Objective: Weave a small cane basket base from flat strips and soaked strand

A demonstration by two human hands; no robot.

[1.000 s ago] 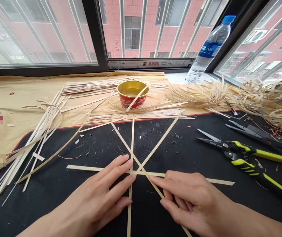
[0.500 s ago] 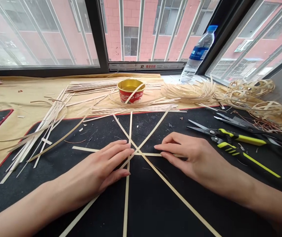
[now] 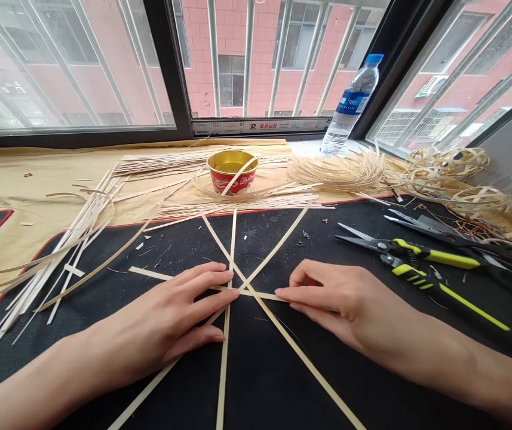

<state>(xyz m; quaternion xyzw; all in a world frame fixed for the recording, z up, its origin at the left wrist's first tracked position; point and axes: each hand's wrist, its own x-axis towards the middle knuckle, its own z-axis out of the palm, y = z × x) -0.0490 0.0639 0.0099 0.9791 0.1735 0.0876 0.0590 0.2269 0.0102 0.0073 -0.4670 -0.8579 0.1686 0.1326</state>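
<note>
Pale flat bamboo strips cross in a star on the black mat: a sideways strip, an upright strip, one diagonal strip and another diagonal strip. My left hand rests over the left side of the crossing, fingers stretched out and apart, the index fingertip touching the strips at the centre. To the right, my right hand pinches the sideways strip between thumb and fingers. The right end of that strip is hidden behind this hand.
Yellow-black shears lie at the right beside other dark tools. Loose strips are heaped at the left. Behind the mat stand a red and gold bowl and a water bottle. Coiled strips lie near the window.
The right hand has slid a little left along the sideways strip, nearer the crossing, and its thumb has lowered. The left hand stays on the crossing. The whole view has shifted slightly.
</note>
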